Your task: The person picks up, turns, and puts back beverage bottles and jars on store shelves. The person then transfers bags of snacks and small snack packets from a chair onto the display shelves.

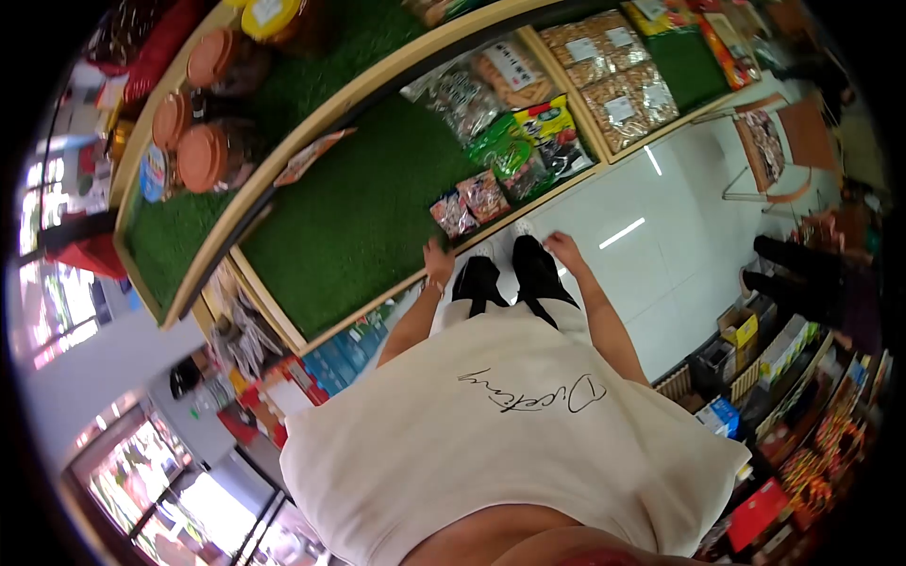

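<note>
My left hand point(438, 261) is at the wooden front edge of a green-lined shelf point(349, 208), just below a small snack packet point(454, 215). Its fingers are too small and partly hidden to read. Over the pale floor, to the right of my dark trousers, hangs my right hand point(563, 249), clear of the shelf edge, with its fingers bent; whether it holds anything cannot be made out. Beside the small packet lie a second one point(483, 196), a green bag point(510, 156) and a yellow and black bag point(550, 132).
Lidded jars point(209, 156) stand on the upper shelf at the left. Clear packs point(618, 90) fill a compartment at the upper right. A chair point(769, 151) and a person in dark trousers point(797, 274) are at the right, above stocked racks point(783, 377).
</note>
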`<action>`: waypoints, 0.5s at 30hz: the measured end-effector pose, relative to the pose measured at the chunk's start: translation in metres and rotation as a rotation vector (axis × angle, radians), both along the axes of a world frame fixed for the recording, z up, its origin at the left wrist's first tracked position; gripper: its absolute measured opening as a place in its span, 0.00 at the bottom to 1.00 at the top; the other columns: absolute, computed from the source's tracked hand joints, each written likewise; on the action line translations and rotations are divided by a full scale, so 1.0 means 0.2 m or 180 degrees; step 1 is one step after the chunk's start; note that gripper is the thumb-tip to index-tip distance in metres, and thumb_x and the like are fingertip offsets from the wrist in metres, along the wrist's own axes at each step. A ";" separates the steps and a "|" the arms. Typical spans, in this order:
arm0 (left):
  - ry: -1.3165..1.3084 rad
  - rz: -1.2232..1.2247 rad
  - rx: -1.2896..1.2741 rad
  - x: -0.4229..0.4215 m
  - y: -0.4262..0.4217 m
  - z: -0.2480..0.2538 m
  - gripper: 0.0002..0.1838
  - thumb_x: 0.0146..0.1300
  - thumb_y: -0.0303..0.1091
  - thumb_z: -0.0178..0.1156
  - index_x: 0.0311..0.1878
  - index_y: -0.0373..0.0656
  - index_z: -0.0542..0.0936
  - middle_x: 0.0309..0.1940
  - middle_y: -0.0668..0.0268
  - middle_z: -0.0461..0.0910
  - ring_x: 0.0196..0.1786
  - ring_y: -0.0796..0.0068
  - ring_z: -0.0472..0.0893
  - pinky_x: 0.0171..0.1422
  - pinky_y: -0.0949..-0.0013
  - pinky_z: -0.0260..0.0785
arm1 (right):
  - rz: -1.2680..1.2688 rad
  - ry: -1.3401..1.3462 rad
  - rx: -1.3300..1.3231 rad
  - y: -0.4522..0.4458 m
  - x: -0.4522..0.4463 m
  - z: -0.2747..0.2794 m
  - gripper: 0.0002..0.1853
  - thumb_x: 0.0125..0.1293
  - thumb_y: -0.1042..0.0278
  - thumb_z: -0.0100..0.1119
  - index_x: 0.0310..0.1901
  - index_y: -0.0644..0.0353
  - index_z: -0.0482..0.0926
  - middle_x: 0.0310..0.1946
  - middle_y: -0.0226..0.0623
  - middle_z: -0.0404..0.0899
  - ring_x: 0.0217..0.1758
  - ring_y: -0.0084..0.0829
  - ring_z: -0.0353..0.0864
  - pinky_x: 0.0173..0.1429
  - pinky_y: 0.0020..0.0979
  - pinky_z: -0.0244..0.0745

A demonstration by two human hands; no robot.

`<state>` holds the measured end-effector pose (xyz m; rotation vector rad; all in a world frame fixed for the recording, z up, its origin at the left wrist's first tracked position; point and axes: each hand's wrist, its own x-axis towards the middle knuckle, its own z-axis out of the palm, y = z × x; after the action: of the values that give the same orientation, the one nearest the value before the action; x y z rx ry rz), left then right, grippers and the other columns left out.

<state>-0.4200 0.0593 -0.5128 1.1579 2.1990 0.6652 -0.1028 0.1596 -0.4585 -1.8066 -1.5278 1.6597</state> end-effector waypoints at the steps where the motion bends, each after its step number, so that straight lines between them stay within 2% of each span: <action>1: 0.0038 -0.0083 -0.0199 -0.01 -0.06 0.01 0.26 0.52 0.35 0.57 0.54 0.36 0.67 0.47 0.42 0.69 0.51 0.42 0.68 0.57 0.53 0.62 | -0.0139 -0.0066 0.0010 -0.09 0.10 -0.04 0.14 0.51 0.59 0.57 0.29 0.63 0.78 0.23 0.38 0.78 0.28 0.29 0.76 0.35 0.29 0.70; 2: 0.0081 -0.0159 -0.0411 -0.03 -0.12 0.00 0.25 0.52 0.35 0.57 0.53 0.35 0.67 0.47 0.43 0.69 0.51 0.42 0.68 0.58 0.53 0.62 | -0.0344 -0.0240 -0.0037 -0.18 0.19 -0.02 0.14 0.50 0.59 0.58 0.28 0.63 0.78 0.22 0.37 0.78 0.27 0.28 0.76 0.34 0.29 0.69; 5: 0.0372 -0.1152 -0.0318 -0.09 -0.30 -0.07 0.17 0.52 0.34 0.54 0.44 0.36 0.75 0.45 0.48 0.73 0.51 0.44 0.69 0.57 0.55 0.63 | -0.1006 -0.0354 -0.0127 -0.48 0.50 -0.10 0.14 0.48 0.56 0.59 0.25 0.60 0.79 0.19 0.35 0.77 0.25 0.25 0.75 0.33 0.29 0.69; 6: 0.0335 -0.1477 -0.0398 -0.13 -0.35 -0.12 0.16 0.52 0.34 0.54 0.43 0.36 0.76 0.44 0.49 0.73 0.51 0.44 0.70 0.56 0.55 0.64 | -0.1068 -0.0504 -0.0161 -0.59 0.60 -0.12 0.10 0.52 0.61 0.55 0.28 0.59 0.79 0.20 0.29 0.76 0.23 0.19 0.70 0.24 0.24 0.65; 8: 0.0125 -0.1817 -0.0761 -0.18 -0.39 -0.16 0.14 0.53 0.34 0.52 0.40 0.37 0.78 0.42 0.50 0.75 0.49 0.46 0.72 0.54 0.55 0.65 | -0.1541 -0.0619 -0.0515 -0.76 0.75 -0.17 0.10 0.51 0.59 0.56 0.28 0.55 0.79 0.22 0.27 0.77 0.23 0.21 0.70 0.24 0.24 0.64; 10: -0.0047 -0.2097 -0.1091 -0.21 -0.35 -0.21 0.13 0.53 0.34 0.51 0.37 0.38 0.79 0.40 0.51 0.77 0.47 0.47 0.73 0.53 0.56 0.67 | -0.2057 -0.0507 -0.0941 -0.87 0.84 -0.12 0.10 0.50 0.58 0.57 0.27 0.54 0.79 0.23 0.26 0.78 0.25 0.23 0.70 0.29 0.28 0.65; 14: -0.0223 -0.2676 -0.1207 -0.18 -0.12 -0.32 0.13 0.54 0.34 0.49 0.32 0.39 0.82 0.36 0.53 0.80 0.43 0.50 0.77 0.50 0.57 0.69 | -0.2579 -0.0314 -0.1082 -0.96 1.01 -0.09 0.11 0.46 0.57 0.60 0.28 0.55 0.79 0.25 0.27 0.79 0.26 0.25 0.71 0.30 0.28 0.64; 15: -0.0167 -0.2186 -0.1688 -0.06 -0.02 -0.21 0.13 0.56 0.37 0.52 0.36 0.40 0.81 0.30 0.53 0.81 0.35 0.58 0.80 0.45 0.61 0.71 | -0.2674 -0.0285 -0.1039 -0.96 1.06 -0.13 0.12 0.45 0.58 0.61 0.29 0.55 0.80 0.25 0.27 0.79 0.27 0.25 0.71 0.30 0.29 0.64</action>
<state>-0.4320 0.0554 -0.5548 1.4376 1.6108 -0.1667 0.1089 -0.0327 -0.4837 -2.2495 -0.3740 1.4281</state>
